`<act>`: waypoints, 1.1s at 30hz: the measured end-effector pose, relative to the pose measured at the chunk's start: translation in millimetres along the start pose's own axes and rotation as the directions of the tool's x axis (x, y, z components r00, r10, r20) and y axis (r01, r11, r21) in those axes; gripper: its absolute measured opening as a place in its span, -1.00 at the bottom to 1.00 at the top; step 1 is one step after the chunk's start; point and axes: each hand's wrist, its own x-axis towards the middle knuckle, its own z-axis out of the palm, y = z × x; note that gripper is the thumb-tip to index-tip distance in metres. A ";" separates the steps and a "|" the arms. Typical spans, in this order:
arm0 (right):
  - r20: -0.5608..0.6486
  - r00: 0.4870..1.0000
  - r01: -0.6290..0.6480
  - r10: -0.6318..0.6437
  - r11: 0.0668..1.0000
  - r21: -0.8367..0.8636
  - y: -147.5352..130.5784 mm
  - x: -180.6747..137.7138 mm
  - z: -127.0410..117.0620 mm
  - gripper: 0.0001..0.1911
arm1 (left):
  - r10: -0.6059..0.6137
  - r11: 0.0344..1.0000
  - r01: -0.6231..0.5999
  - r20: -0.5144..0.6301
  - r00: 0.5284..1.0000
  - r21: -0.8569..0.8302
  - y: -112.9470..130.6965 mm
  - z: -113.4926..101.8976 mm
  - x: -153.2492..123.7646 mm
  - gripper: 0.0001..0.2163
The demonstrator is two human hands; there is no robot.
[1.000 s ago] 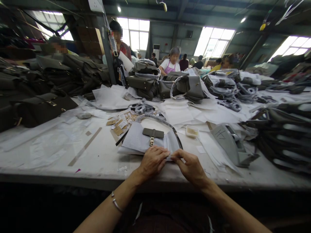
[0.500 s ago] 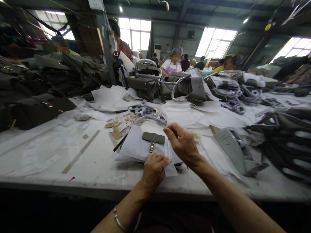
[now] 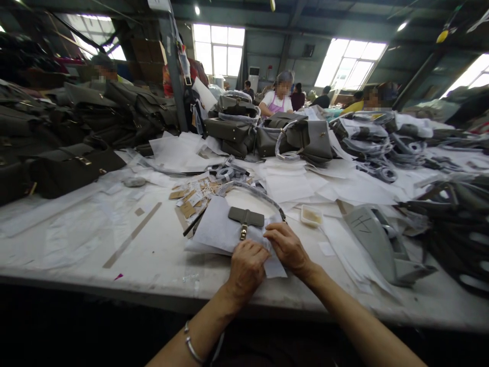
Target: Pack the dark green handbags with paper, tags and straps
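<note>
Just beyond the right hand (image 3: 288, 248), white tray (image 3: 311, 215) of tan bits (image 3: 312, 217)

A dim workshop with bright windows (image 3: 218, 48), ceiling lamps (image 3: 197, 9) and a long white worktable (image 3: 76, 239).

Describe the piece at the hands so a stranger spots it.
On the worktable, at its near edge, the left hand and right hand rest on a paper-wrapped bag. Unlike the bare bags behind, only its grey tab with gold clasp shows.

Daylight glares through blown-out windows (image 3: 219, 48); foreground dim, edges bent by wide-angle distortion.
</note>
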 end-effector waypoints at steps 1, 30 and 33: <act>0.001 1.000 0.025 -0.025 0.997 0.067 -2.4 -3.8 -1.9 -0.75 | -0.009 1.000 0.008 0.006 1.000 0.025 0.2 0.5 0.7 -0.79; 0.139 0.928 -0.356 0.346 0.933 0.054 -3.1 4.0 -7.9 -0.79 | -0.065 0.976 0.055 0.040 0.997 0.209 2.8 3.7 8.7 -0.78; 0.128 0.914 -0.394 0.386 0.918 0.042 2.3 5.4 -0.7 -0.81 | -0.068 0.965 0.062 0.017 0.998 0.254 4.3 5.7 9.7 -0.85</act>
